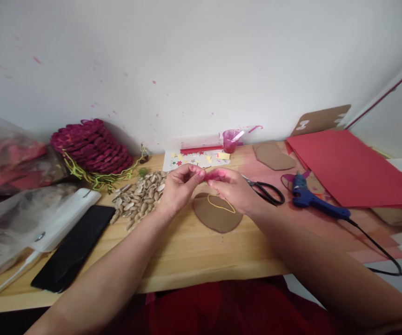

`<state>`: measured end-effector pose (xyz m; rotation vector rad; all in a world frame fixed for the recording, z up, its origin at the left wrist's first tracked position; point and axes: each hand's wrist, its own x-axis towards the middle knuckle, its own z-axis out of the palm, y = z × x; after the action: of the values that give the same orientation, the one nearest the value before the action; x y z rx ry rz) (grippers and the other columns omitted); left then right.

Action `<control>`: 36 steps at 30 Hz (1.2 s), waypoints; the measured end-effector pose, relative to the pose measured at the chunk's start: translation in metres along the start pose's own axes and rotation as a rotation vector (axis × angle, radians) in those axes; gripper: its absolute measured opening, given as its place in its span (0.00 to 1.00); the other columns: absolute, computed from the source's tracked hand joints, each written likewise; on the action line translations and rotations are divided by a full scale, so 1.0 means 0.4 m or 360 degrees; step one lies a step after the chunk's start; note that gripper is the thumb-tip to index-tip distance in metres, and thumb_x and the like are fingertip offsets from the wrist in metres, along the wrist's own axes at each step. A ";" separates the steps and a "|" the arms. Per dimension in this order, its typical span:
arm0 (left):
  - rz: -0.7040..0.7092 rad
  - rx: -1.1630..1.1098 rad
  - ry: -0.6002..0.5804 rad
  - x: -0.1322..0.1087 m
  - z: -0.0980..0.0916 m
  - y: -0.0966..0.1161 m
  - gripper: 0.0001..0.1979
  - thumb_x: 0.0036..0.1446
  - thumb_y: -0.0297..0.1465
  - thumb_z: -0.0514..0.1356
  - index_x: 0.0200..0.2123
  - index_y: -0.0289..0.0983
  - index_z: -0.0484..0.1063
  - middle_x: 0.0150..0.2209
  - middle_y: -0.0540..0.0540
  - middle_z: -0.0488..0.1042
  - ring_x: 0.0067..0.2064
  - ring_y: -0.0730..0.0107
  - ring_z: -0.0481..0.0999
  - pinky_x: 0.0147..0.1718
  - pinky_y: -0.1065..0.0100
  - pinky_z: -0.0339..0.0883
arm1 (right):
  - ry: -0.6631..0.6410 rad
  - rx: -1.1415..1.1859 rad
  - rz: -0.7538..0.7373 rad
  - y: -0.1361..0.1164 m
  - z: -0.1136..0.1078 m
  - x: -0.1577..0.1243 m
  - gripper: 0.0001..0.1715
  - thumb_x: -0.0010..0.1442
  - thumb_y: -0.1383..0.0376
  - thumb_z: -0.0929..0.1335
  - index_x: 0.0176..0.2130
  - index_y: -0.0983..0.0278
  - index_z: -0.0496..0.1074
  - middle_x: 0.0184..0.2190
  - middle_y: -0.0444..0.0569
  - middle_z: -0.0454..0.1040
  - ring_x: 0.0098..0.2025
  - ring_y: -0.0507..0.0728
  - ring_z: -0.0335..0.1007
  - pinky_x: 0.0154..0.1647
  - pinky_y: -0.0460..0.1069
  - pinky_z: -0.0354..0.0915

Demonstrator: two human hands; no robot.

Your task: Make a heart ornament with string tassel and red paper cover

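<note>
My left hand (pixel 179 187) and my right hand (pixel 234 190) meet above the wooden table (pixel 187 251). Their fingertips pinch a small pink piece (pixel 211 176) between them. Just below the hands lies a brown oval card (pixel 217 213) with a loop of yellow thread (pixel 221 204) on it. A heap of pale shells (pixel 138 197) lies to the left of my left hand. Black scissors (pixel 266 190) rest just right of my right hand.
A blue glue gun (pixel 312 200) with a black cord lies at the right beside red paper sheets (pixel 351 167). A magenta woven bundle (pixel 91 145), plastic bags (pixel 9 209), a black flat object (pixel 73 246), a star sticker sheet (pixel 194 159) and a pink cup (pixel 229 140) sit around.
</note>
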<state>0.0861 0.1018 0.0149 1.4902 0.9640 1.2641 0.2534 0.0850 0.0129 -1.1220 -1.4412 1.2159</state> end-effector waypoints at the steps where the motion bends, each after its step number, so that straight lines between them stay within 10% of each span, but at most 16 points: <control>1: -0.0007 -0.0012 -0.0006 0.000 0.000 0.000 0.14 0.54 0.42 0.70 0.30 0.36 0.75 0.25 0.52 0.71 0.23 0.80 0.60 0.22 0.73 0.56 | -0.0022 0.0030 0.0035 0.001 0.001 -0.001 0.10 0.56 0.60 0.70 0.36 0.64 0.76 0.29 0.44 0.73 0.28 0.50 0.62 0.29 0.48 0.58; 10: -0.0022 0.0044 -0.0159 -0.002 -0.002 -0.009 0.12 0.59 0.38 0.66 0.36 0.35 0.72 0.27 0.51 0.71 0.24 0.79 0.65 0.21 0.74 0.60 | 0.0079 0.0256 0.0181 0.023 0.002 0.010 0.11 0.52 0.58 0.75 0.29 0.63 0.76 0.23 0.40 0.70 0.24 0.48 0.60 0.26 0.46 0.55; 20: 0.0922 0.1378 -0.0244 -0.017 -0.021 -0.025 0.26 0.61 0.20 0.56 0.62 0.37 0.62 0.41 0.45 0.73 0.42 0.67 0.74 0.43 0.64 0.72 | 0.0043 0.0455 0.0623 -0.007 -0.012 0.019 0.10 0.50 0.65 0.75 0.25 0.64 0.71 0.15 0.35 0.58 0.15 0.43 0.44 0.17 0.45 0.36; 25: 0.1196 0.1530 -0.0213 -0.010 -0.030 -0.046 0.14 0.65 0.24 0.56 0.52 0.39 0.72 0.45 0.43 0.73 0.43 0.66 0.75 0.43 0.66 0.72 | -0.0086 0.0489 0.0636 -0.010 -0.012 0.016 0.10 0.50 0.65 0.76 0.26 0.65 0.72 0.17 0.36 0.59 0.16 0.43 0.43 0.16 0.44 0.36; 36: 0.0742 0.1196 -0.0388 -0.008 -0.021 0.000 0.05 0.57 0.22 0.59 0.33 0.34 0.75 0.35 0.45 0.73 0.34 0.70 0.73 0.34 0.68 0.69 | -0.0067 -0.0108 0.0252 -0.002 -0.038 0.015 0.14 0.49 0.57 0.76 0.29 0.66 0.75 0.23 0.41 0.69 0.25 0.48 0.59 0.23 0.45 0.51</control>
<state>0.0772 0.1000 0.0144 2.5054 1.0116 1.0243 0.2670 0.0933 0.0158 -1.2842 -1.4566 1.3154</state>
